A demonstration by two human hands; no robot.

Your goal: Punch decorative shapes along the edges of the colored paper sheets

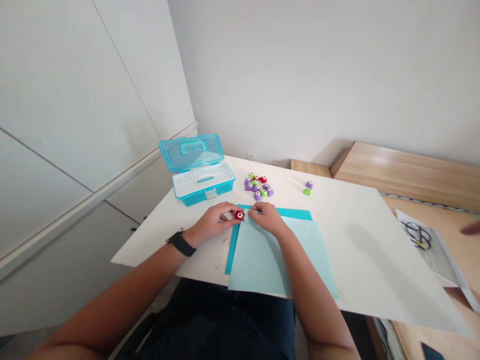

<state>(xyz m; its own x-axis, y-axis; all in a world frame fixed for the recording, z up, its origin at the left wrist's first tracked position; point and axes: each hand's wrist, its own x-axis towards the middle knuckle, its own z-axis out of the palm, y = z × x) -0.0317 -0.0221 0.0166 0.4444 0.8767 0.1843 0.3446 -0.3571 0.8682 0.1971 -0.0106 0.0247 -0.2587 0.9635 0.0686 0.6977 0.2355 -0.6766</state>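
My left hand (216,218) has its fingers closed round a small red punch (239,215) with a white eye-like button, held at the top left corner of a light blue paper sheet (270,260). A black band sits on that wrist. My right hand (265,216) rests on the same corner, fingers curled and pinching the paper's edge beside the punch. Under the light sheet lies a darker teal sheet (296,213), showing along the left and top.
An open teal plastic case (200,175) stands at the back left of the white table (360,235). A cluster of several purple, green and red punches (258,186) lies behind the paper, two more (308,188) to the right. Another person's fingertip (473,229) shows at the right edge above scissors (417,234).
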